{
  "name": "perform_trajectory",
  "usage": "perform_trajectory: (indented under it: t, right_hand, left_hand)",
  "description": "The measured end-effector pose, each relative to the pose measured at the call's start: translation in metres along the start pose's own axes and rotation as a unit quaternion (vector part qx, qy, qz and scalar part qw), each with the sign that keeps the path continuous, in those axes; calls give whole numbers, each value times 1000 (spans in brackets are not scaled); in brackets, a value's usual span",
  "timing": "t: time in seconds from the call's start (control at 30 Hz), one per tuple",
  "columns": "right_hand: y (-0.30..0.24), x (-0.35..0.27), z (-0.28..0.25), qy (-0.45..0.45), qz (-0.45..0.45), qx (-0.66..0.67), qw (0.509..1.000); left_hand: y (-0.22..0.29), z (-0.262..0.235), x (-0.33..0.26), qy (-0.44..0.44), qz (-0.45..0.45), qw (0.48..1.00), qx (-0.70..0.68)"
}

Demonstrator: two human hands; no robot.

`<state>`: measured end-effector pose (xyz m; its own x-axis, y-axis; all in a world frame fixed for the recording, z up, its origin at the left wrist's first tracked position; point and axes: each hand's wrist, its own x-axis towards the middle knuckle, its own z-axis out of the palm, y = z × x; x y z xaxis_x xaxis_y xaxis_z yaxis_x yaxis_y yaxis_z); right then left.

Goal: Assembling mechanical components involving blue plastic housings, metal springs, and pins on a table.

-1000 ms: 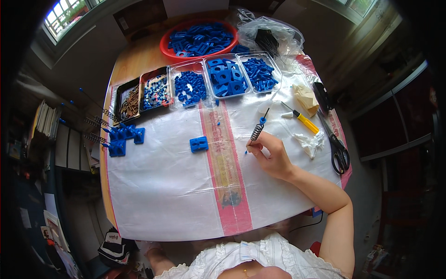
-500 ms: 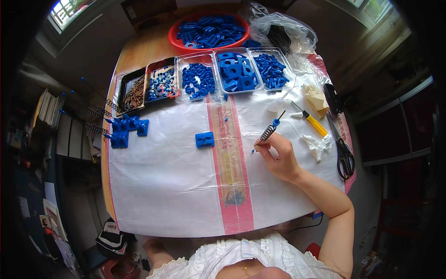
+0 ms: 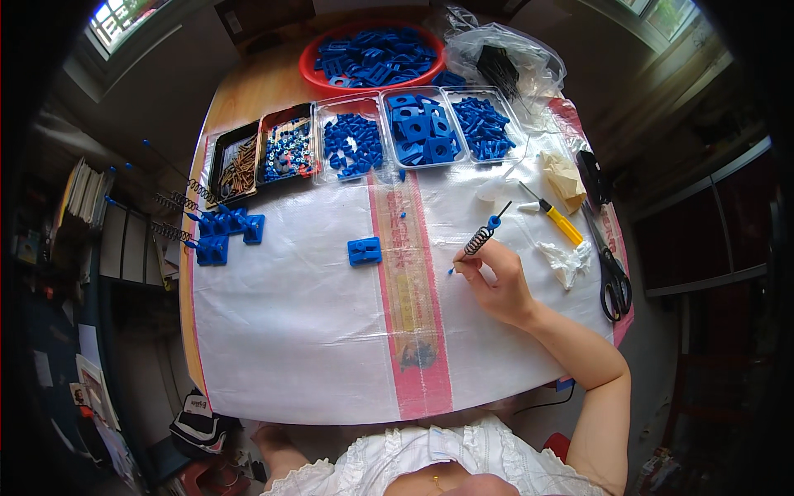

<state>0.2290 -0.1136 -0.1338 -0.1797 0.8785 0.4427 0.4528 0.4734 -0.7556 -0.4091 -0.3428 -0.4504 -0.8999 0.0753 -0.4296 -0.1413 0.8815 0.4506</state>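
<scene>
White woven plastic sheeting (image 3: 289, 331), crossed by a stripe with pink edges, covers most of a pale wooden table (image 3: 240, 87) whose bare top shows at the upper left of the frame. Across the upper centre stands a row of clear and black plastic trays (image 3: 384, 124) holding small parts, with a round red plastic basin (image 3: 304, 70) of blue pieces behind them.

Right of centre, the bare right hand (image 3: 500, 281) pinches a thin black rod fitted with a black wire coil spring (image 3: 478, 240), thumb and fingertips pressed together around the spring's lower end. The rod tilts up toward the right, a round blue plastic bead (image 3: 494, 221) sitting above the coils. A tiny blue piece (image 3: 451, 271) shows just below the fingertips; whether it belongs to the rod or lies on the sheeting, I cannot tell. The left hand is out of view, so its fingers cannot be judged.

For a good hold, the pinch should probably be firm on the rod yet gentle on the coils, since squeezing sideways could skew the spring. A second hand near the bead would likely keep it from sliding. The square blue plastic block (image 3: 364, 251) at centre and the yellow-handled screwdriver (image 3: 565, 223) at right lie clear of the fingers.
</scene>
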Motion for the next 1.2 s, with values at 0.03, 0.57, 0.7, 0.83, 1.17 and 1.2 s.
perform_trajectory:
  t: [0.03,0.57,0.7,0.83,1.17,1.2]
  right_hand:
    - [-1,2,1,-2,-4,2,1000]
    - [-1,3,3,-6,-10,6,1000]
    - [-1,2,1,-4,-11,2,1000]
    - [-1,2,1,-7,-10,0,1000]
    - [2,3,3,-10,-7,15,1000]
    - [2,3,4,-9,-8,19,1000]
  left_hand:
    - [-3,-2,0,4,-2,1000,-2]
    - [-4,-11,4,13,-4,1000,-2]
    - [-1,-9,6,13,-1,1000,-2]
    - [-3,-14,7,15,-1,1000,-2]
    - [38,-89,38,203,169,958,-113]
    - [55,-107,43,247,238,926,-160]
